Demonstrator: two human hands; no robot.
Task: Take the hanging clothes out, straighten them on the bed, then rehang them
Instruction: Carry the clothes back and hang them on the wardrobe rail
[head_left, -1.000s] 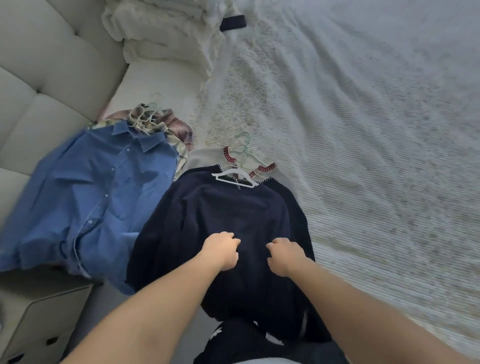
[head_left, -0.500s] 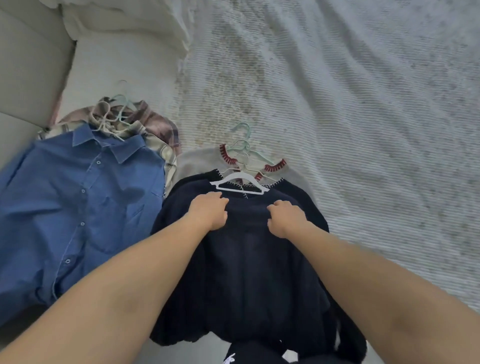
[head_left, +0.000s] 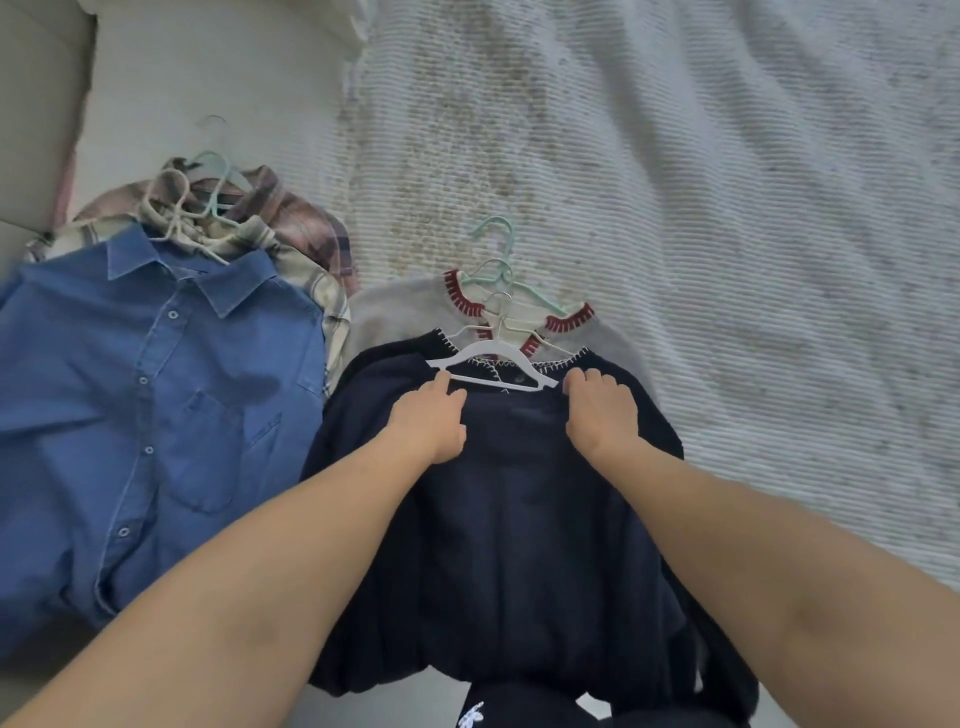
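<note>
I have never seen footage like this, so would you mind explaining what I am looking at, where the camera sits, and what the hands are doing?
There is no machine here: a person wears a wide-angle camera on the head, so the single view looks forward and down along both bare forearms. On the white textured bedspread lie two piles of clothes on hangers. Nearest is a dark navy knitted sweater on a white plastic hanger, lying over a cream sweater with red-stitched neckline. To its left is a blue denim button-up shirt over plaid shirts. The left hand and the right hand rest with curled fingers on the navy sweater's shoulders just below the hanger; whether they pinch the fabric is unclear.
</note>
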